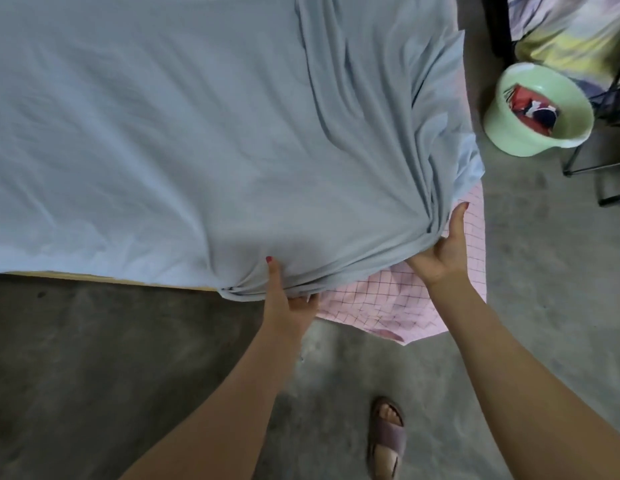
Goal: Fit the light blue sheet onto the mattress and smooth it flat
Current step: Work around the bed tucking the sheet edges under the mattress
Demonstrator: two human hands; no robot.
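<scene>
Wrinkles fan across the light blue sheet (pixel 197 133) toward its bunched corner, where left hand (pixel 288 303) and right hand (pixel 443 251) each grip the hem over the pink checked mattress (pixel 388 303).

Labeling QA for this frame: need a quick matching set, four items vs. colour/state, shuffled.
Things:
1. sheet
2. mattress corner
3. bucket
4. left hand

States:
A. pale green, on the floor, red item inside
B. pink with a dark grid, uncovered
C. light blue, bunched at the near corner
D. grips the sheet's edge, thumb on top

Pairs: 1-C, 2-B, 3-A, 4-D
</scene>
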